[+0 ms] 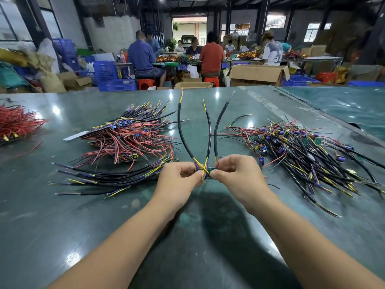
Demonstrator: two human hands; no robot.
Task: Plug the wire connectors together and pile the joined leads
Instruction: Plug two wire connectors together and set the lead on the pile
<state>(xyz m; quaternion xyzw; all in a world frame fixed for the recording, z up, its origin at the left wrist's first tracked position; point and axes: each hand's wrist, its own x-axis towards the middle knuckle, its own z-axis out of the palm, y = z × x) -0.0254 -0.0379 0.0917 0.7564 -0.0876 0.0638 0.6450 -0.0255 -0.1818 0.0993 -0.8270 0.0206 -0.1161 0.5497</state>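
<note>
My left hand and my right hand meet above the table's middle, both pinching a small green circuit board. Three black leads with yellow and purple ends rise from the board and fan out away from me. Left of my hands lies a row of black leads with yellow and purple tips. Behind it sits a pile of boards with red and black wires. A loose tangle of black, red and yellow wires with small boards and purple capacitors spreads at the right.
The dark green table runs to a far edge. A bunch of red wires lies at the far left. Beyond the table, several people sit at benches among cardboard boxes and blue crates.
</note>
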